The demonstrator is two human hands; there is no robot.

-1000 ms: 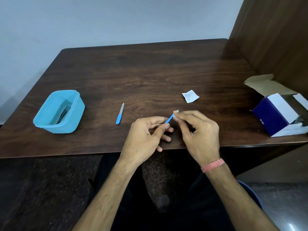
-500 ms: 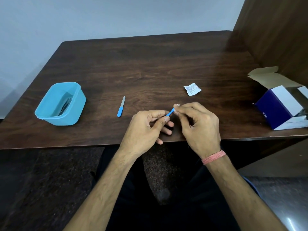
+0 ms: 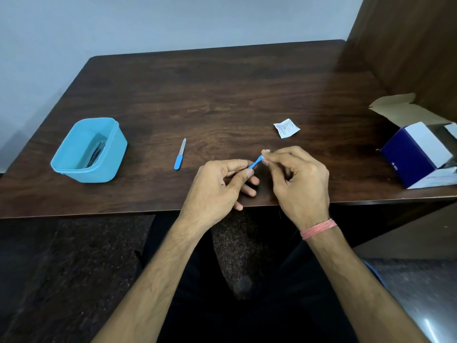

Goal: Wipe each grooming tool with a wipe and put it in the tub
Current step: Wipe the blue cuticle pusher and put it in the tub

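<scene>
Near the lower middle of the frame, above the front edge of the worktop (image 3: 222, 95), the left hand (image 3: 217, 186) pinches one end of a small blue tool (image 3: 256, 162) between thumb and forefinger. The right hand (image 3: 299, 179) pinches a small white wipe (image 3: 265, 151) around the other end of the tool; its other fingers are curled. The long axis of the tool goes from lower left to upper right, from the left grip up into the right grip, so the wiping stroke should follow this line.

The tub (image 3: 108, 159) stands at the left of the frame, well apart from both hands and nearer to the left hand. I judge that the left hand is better placed to carry the tool there. Something dark lies inside the tub, but it is hard to make out what.

A nail file (image 3: 180, 154) with a blue handle lies between tub and hands, not yet wiped, it seems. A torn white sachet (image 3: 286, 128) lies above the right hand. An open box (image 3: 418, 154) at the right edge is partly cut off. Most of the wipe and both ends of the tool are hidden by the fingers.
</scene>
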